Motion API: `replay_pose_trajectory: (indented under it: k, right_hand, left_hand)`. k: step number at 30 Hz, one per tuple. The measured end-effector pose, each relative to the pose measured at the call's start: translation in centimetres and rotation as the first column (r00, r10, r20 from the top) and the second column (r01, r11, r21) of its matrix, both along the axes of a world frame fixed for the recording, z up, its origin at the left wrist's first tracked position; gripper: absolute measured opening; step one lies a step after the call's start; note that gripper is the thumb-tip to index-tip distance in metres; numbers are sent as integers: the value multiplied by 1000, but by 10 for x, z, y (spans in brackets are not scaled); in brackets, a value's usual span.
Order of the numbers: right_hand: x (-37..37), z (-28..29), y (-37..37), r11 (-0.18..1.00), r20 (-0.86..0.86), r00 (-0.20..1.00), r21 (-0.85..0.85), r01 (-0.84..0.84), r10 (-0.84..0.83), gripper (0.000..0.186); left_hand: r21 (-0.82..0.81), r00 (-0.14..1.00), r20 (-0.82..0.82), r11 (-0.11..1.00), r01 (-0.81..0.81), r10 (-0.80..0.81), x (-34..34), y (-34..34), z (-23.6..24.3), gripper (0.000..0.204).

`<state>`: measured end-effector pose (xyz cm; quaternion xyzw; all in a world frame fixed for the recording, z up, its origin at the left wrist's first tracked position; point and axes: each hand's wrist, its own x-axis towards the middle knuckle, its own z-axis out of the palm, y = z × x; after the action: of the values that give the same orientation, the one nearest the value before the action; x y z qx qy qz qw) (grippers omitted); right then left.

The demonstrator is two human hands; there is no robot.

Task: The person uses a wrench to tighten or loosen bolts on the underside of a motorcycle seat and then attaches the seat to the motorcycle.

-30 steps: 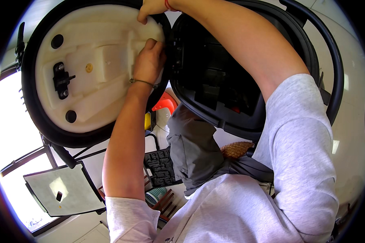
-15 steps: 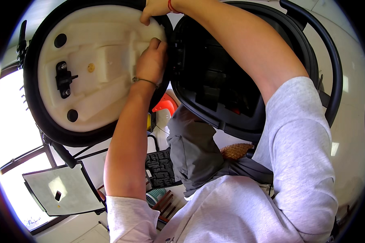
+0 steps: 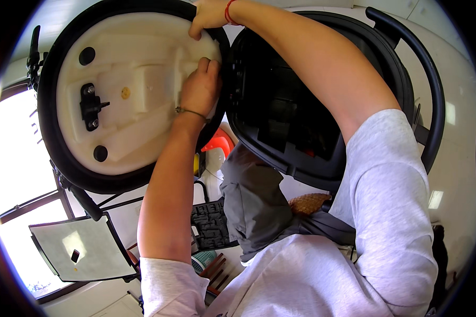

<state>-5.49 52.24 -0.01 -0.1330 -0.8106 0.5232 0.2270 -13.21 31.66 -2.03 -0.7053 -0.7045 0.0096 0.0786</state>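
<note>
A raised scooter seat [image 3: 111, 63] shows its cream underside, ringed by a black padded rim. A black latch with two bolts [image 3: 91, 106] is fixed to that underside. My left hand [image 3: 200, 89] is closed against the seat's hinge-side edge, its fingers curled; anything inside them is hidden. Above it, my right hand [image 3: 210, 15] grips the seat's rim, thumb over the cream side and the other fingers mostly out of sight. The hinge [image 3: 236, 79] joins the seat to an open black storage compartment [image 3: 285, 100], which my right forearm crosses.
A curved black grab rail [image 3: 433, 79] rises beyond the compartment. Below the seat are a black handlebar grip [image 3: 82, 203] and a pale panel [image 3: 79, 248]. A black tool case [image 3: 214, 224] and a red-orange plastic piece [image 3: 220, 141] lie near my leg [image 3: 254, 201].
The whole scene has shifted slightly right and down in the picture. Both hands keep nearly the same places on the seat.
</note>
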Motion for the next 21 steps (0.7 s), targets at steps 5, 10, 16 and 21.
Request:
replay_pose_trajectory:
  k: [5,10,16,21]
  right_hand:
    - [-2,-3,2,1000,-16,1000,3,0,0,39]
    - [-1,-1,1,1000,-38,999,-8,-25,24,38]
    - [1,4,-2,995,49,998,92,46,-50,41]
    - [-1,0,0,996,47,998,82,33,-37,41]
  left_hand:
    - [-37,999,-37,999,22,-23,6,0,7,23]
    - [-37,997,-51,997,-65,63,12,4,6,21]
    - [-58,996,-19,995,85,-86,-2,-2,8,20]
    - [-77,992,-82,992,-101,95,13,2,8,24]
